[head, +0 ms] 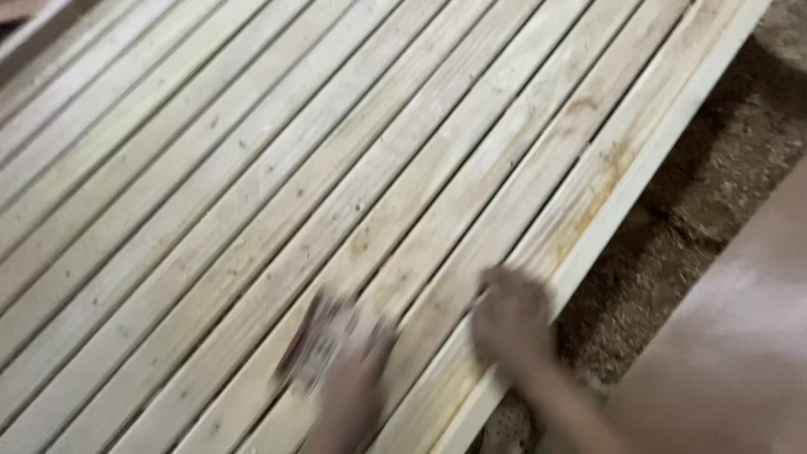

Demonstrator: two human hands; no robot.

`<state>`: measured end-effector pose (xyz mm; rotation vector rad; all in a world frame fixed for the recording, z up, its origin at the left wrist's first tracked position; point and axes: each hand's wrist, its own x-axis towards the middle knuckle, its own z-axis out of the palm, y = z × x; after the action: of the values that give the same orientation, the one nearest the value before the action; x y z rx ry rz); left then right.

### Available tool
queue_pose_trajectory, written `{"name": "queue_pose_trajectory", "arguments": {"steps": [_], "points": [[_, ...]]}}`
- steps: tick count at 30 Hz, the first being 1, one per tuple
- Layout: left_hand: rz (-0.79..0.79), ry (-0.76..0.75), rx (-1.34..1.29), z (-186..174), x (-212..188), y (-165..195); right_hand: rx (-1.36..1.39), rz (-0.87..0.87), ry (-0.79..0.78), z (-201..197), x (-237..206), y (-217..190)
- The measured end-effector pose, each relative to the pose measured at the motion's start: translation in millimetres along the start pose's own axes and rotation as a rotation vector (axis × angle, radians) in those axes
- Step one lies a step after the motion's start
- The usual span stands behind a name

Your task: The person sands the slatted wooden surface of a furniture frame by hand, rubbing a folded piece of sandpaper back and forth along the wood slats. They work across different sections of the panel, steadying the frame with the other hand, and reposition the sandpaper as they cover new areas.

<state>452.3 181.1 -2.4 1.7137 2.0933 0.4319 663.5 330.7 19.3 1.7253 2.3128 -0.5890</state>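
Note:
A wide panel of pale wooden slats (pixel 277 168) runs diagonally across the view, with narrow dark gaps between the slats. My left hand (pixel 357 382) presses a small flat block (pixel 318 340), blurred, with a pale and dark pattern, onto a slat near the bottom. My right hand (pixel 511 315) rests with curled fingers on the outer slats close to the panel's right edge (pixel 622 193). Both hands are blurred by motion. Whether the right hand holds anything cannot be made out.
Beyond the panel's right edge lies a dark floor covered in sawdust (pixel 714 193). A blurred brownish surface (pixel 740 336) fills the lower right corner. Orange-brown stains mark the outermost slat.

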Motion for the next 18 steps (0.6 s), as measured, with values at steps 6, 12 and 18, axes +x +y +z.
{"name": "queue_pose_trajectory", "arguments": {"steps": [6, 12, 18], "points": [[0.123, 0.209, 0.052, 23.9, 10.4, -7.0, -0.37, -0.243, 0.721, -30.0, 109.5, 92.0], [0.115, -0.012, -0.041, 48.3, 227.8, 121.3, -0.434, 0.049, 0.053, -22.9, 105.2, 82.5], [0.109, -0.019, -0.043, 35.0, 225.8, 132.5, -0.214, -0.169, 0.655, -26.3, 100.1, 83.3]]}}
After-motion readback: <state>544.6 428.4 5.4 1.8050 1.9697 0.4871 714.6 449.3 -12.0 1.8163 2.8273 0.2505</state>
